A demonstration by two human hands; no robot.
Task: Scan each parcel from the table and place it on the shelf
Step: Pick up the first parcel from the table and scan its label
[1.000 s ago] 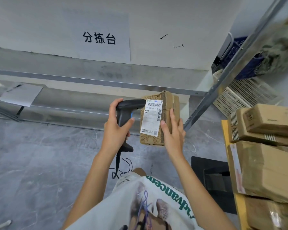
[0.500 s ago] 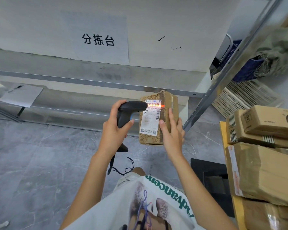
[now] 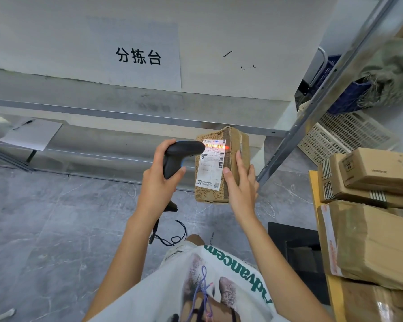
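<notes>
A small brown cardboard parcel (image 3: 233, 145) with a white shipping label (image 3: 211, 166) is held upright in the air by my right hand (image 3: 240, 189), thumb on the front and fingers round its right side. My left hand (image 3: 159, 184) grips a black handheld barcode scanner (image 3: 180, 154), its nose close to the label's top left. A red scan line glows across the barcode at the top of the label. The scanner's cable (image 3: 170, 233) hangs down below my left hand.
A metal shelf (image 3: 135, 115) with a paper sign runs across behind the parcel, its slanted upright post (image 3: 312, 108) at right. Several stacked cardboard parcels (image 3: 368, 240) sit at right on a yellow surface (image 3: 314, 198). White plastic crates (image 3: 344, 135) lie beyond. Grey tiled floor below.
The red scan line came on across the barcode half a second ago and still glows. Both hands and the parcel have stayed almost in place.
</notes>
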